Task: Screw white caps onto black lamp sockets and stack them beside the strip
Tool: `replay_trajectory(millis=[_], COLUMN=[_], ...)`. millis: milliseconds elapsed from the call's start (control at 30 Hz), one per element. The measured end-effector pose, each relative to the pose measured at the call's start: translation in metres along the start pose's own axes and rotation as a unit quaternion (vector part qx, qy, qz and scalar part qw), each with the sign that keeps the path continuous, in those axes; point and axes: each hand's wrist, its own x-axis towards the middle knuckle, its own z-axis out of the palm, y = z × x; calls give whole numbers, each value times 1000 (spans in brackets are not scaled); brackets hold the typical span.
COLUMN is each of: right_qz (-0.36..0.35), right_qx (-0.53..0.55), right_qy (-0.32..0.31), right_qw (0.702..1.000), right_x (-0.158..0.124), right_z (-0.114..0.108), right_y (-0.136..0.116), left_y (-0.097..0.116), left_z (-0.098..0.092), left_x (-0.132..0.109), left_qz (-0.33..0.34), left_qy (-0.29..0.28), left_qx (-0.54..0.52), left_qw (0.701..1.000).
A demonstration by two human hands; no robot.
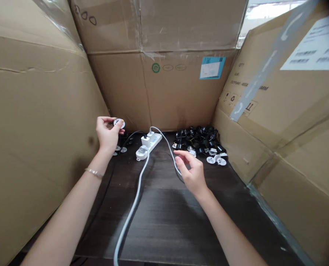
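My left hand (108,133) is closed on a small round white disc (119,123) with a dark rim, pinched between thumb and fingers. It is raised above the left side of the dark table, by a few white discs (124,149) and black parts. My right hand (191,170) is over the table with thumb and forefinger slightly apart and nothing visible between them. Just beyond it lies a heap of black cylindrical parts (204,138). Loose white round pieces (221,162) are spread along the front of that heap.
A white power strip (155,139) with plugs in it stands mid-table. Its thick white cable (135,201) runs toward me, and a thinner white cable (167,142) passes near my right hand. Large cardboard boxes wall in the left (39,122), back (178,96) and right (289,122).
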Motion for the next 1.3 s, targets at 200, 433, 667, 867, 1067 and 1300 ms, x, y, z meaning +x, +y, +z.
replay_trajectory(millis=[200,433,667,867,1067,1300], right_qz=[10,125,175,188,187,144], right_qx=[32,213,231,228,220,196], right_qy=[-24,-55,-53,-87,-99,-61], right_qw=[999,967,956,951,952,968], right_x=[-2,2,6,3,1,-2], right_z=[1,10,8,11,13,16], right_y=[-4,8,9,13,15,15], left_y=[68,47,40,41,39,42], left_z=[24,50,42,45,46,44], left_x=[-93,-134,-132,-137,-140,-142], left_qz=[-29,-170,-187,-147,-129,-154], left_qy=[-254,-359,-369,-324,-330,-369], left_qx=[-92,-216,-239,-204,-169,-225], left_qw=[962,892,878,912,920,889])
